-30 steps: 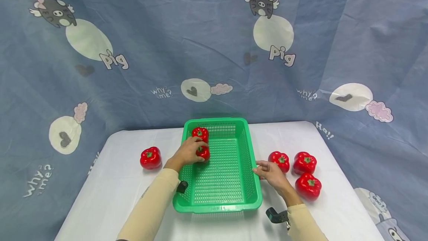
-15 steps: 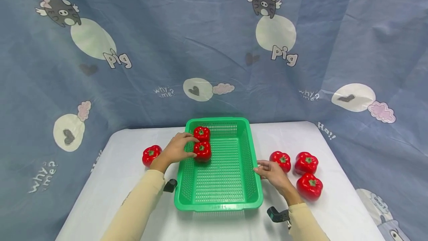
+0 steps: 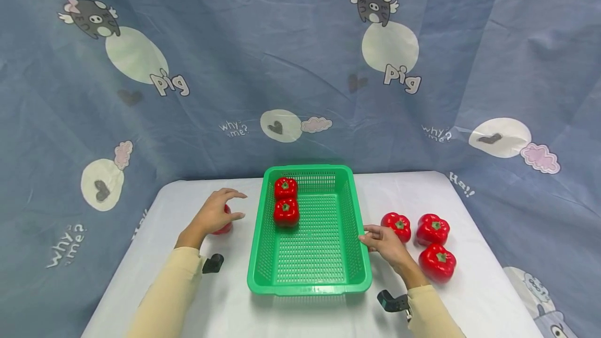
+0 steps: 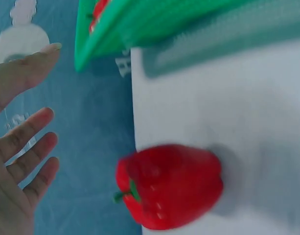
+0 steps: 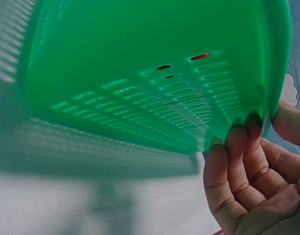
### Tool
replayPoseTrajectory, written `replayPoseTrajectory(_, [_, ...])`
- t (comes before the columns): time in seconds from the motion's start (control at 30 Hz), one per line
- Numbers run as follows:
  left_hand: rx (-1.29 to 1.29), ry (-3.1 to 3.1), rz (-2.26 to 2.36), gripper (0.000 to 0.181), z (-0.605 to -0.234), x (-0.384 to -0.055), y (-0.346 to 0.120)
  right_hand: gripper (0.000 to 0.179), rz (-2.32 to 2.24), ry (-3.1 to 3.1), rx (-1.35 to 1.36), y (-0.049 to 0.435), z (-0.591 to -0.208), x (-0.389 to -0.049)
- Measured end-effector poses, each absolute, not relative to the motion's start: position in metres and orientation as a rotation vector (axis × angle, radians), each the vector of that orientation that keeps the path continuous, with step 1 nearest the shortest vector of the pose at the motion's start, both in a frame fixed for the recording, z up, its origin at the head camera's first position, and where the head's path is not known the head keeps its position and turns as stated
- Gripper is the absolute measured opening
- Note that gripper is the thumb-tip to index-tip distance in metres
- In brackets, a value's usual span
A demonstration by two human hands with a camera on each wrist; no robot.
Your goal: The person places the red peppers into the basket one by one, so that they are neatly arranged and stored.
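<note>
Red pepper (image 3: 286,214) released, hands (image 3: 211,218) (image 3: 387,245) farther apart

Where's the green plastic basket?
In the head view, the green plastic basket stands centrally on the table between the left hand and the right hand, which holds its right rim.

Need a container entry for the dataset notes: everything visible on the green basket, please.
The basket is green and looks like plastic: rectangular, open-topped, with a smooth rim, slotted walls and a floor full of small holes. It stands upright on the white table, longer from near to far than across. Two red peppers sit inside, near its far left corner. The right hand holds its right rim, fingertips against the outer wall.
</note>
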State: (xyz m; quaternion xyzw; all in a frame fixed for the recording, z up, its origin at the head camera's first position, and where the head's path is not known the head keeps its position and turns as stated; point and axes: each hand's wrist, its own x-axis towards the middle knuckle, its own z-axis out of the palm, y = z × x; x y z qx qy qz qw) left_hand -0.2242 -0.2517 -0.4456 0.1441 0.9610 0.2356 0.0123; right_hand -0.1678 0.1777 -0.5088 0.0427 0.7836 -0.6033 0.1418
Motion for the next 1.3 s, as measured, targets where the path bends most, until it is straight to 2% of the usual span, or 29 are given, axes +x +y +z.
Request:
replayPoseTrajectory(0.3, [0.249, 2.957, 0.682, 0.047, -0.458, -0.218, -0.280, 0.046, -1.738, 2.263, 0.129, 0.178, -0.510, -0.168])
replayPoseTrajectory(0.6, [0.224, 2.947, 0.611, 0.050, -0.470, -0.223, -0.292, 0.044, -1.768, 2.240, 0.131, 0.176, -0.510, -0.168])
replayPoseTrajectory(0.9, [0.060, 2.780, 0.709, 0.062, -0.490, -0.227, -0.301, 0.042, -1.761, 2.263, 0.125, 0.176, -0.511, -0.167])
replayPoseTrajectory(1.3, [-0.005, 2.808, 0.686, 0.058, -0.492, -0.230, -0.299, 0.044, -1.762, 2.270, 0.133, 0.177, -0.510, -0.166])
